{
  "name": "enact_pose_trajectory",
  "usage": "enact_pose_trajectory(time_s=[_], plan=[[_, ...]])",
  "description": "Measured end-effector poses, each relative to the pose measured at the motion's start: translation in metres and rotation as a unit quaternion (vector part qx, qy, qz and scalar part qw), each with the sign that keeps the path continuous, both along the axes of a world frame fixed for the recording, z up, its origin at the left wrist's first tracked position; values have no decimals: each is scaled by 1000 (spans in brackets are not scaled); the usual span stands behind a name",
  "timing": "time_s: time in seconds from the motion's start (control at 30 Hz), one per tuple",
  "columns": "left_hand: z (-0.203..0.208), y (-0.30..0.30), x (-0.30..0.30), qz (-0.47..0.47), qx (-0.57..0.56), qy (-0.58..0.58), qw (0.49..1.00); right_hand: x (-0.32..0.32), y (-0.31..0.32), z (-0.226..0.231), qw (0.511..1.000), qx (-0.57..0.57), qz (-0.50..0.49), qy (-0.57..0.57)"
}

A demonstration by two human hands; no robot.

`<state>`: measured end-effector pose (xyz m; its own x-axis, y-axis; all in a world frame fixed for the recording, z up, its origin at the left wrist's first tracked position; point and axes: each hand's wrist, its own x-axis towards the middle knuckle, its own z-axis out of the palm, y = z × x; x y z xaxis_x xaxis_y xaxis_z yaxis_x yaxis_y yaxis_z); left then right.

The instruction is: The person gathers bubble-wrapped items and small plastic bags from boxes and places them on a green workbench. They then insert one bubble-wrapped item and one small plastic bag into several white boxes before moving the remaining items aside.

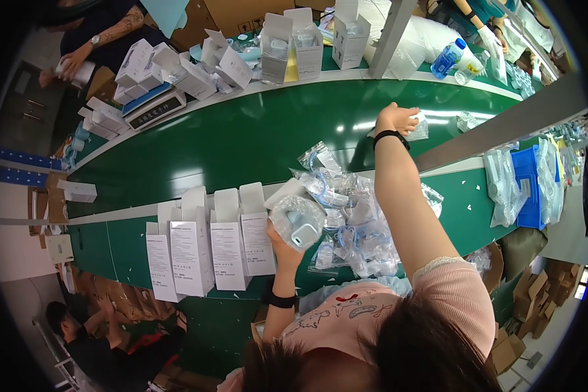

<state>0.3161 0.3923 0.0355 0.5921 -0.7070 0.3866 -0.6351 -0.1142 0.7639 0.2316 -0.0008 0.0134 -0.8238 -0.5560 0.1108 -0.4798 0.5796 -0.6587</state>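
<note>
My left hand point(285, 251) is closed around a bubble-wrapped pale blue device point(302, 225), held above the near bench beside the upright boxes. A white box flap or carton part shows just behind the wrap. My right hand point(396, 120) reaches far out over the green belt, its fingers curled at a clear plastic-wrapped packet point(419, 127); the fingers partly hide the contact. Several open white cartons point(191, 258) stand in a row left of my left hand. To its right lies a pile of clear bags with pale blue cables point(359, 235).
A shiny green belt point(242, 144) crosses ahead. Beyond it stand more open white boxes point(307, 52), a black-fronted scale point(155, 108) and a blue-capped bottle point(448, 59). A grey metal post point(503, 117) slants in at right, near a blue bin point(528, 186). Other people work around.
</note>
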Motion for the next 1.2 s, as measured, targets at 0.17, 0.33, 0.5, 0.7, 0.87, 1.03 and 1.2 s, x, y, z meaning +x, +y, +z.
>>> enact_pose_trajectory(time_s=[0.17, 0.33, 0.5, 0.7, 0.87, 1.03, 1.2], plan=[[-9, 7, -2, -9, -8, 26, 1000, -13, -1, 6, 969, 217, 110, -32], [-3, 5, -4, -7, -26, 53, 998, -10, 25, 1, 909, 261, 284, 157], [-18, 2, -4, 9, -42, 46, 998, -6, 50, 6, 930, 187, 315, 34], [-18, 0, -5, 31, 14, 79, 996, -43, 118, 29, 758, 4, 604, -246], [-7, 4, 3, 10, 63, 27, 998, -145, 189, 132, 588, 136, 665, -440], [-21, 10, 2, 13, 97, 10, 995, -297, 189, 124, 723, 120, 565, -378], [-11, 7, -2, 13, 81, 50, 995, -347, 175, 54, 872, 142, 376, -280]])
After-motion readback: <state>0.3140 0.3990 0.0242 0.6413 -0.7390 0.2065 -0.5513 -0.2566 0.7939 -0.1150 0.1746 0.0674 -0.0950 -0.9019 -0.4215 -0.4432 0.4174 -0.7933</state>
